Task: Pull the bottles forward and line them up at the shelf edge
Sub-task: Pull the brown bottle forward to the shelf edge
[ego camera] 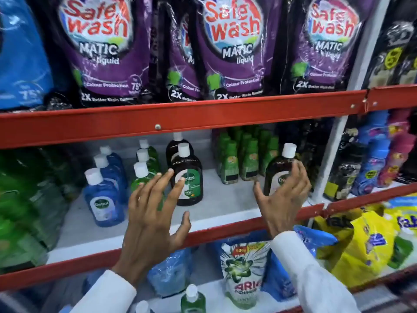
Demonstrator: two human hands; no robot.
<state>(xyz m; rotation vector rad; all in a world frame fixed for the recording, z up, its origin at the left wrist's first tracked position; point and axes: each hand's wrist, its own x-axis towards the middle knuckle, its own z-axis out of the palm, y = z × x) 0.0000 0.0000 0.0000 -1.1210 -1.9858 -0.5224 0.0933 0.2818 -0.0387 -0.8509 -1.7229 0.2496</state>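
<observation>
The fingers (158, 186) of both hands are spreading open, gripping nothing. The left hand (153, 213) is reaching toward the middle brown bottle (188, 177), set back from the shelf edge (203, 233); the right hand (284, 199) is perhaps touching the right bottle (278, 172). Next, each needs closing and pulling forward.

Three purple pouches (103, 48) on the upper shelf read "Safe wash MATIC liquid", "Colour Protection", "2X Better Stain" and "75". "Dettol" stood on the blue bottle (102, 197) at left and the brown bottle (188, 177) mid-shelf. Lower down, near, a white pouch (242, 276) read "ARIEL", partly cut.
</observation>
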